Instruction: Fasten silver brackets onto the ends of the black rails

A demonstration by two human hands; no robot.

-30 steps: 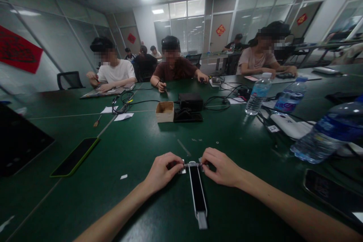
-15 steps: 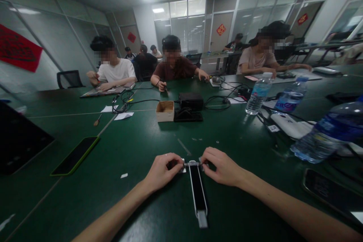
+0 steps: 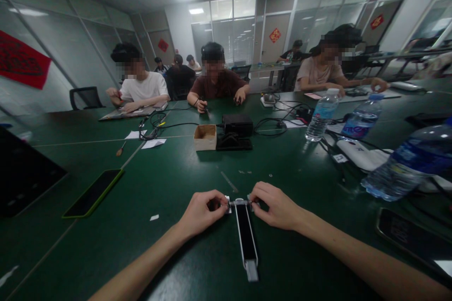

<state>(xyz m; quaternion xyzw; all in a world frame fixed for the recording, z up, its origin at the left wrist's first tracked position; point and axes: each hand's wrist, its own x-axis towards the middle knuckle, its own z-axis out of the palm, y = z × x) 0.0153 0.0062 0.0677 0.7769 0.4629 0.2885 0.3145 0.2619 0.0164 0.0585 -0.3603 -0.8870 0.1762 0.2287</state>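
A long, narrow device with a black face and a white frame (image 3: 246,231) lies on the green table, its silver-grey end piece (image 3: 252,271) toward me. Across its far end runs a short metallic crossbar (image 3: 240,202). My left hand (image 3: 204,208) pinches a small pale piece at the bar's left end between thumb and fingers. At the opposite end my right hand (image 3: 273,205) is closed in a similar pinch. The fingers cover most of both end pieces, so their exact shape is hidden.
A phone in a green case (image 3: 93,194) lies left, a dark phone (image 3: 411,235) right. Water bottles (image 3: 322,115) and cables stand at right. Ahead are an open cardboard box (image 3: 205,138) and a black device (image 3: 237,125). Several people sit across the table.
My hands and the narrow device stay almost still. Across the table, the middle person's hand has drawn back from the small white device toward their body.
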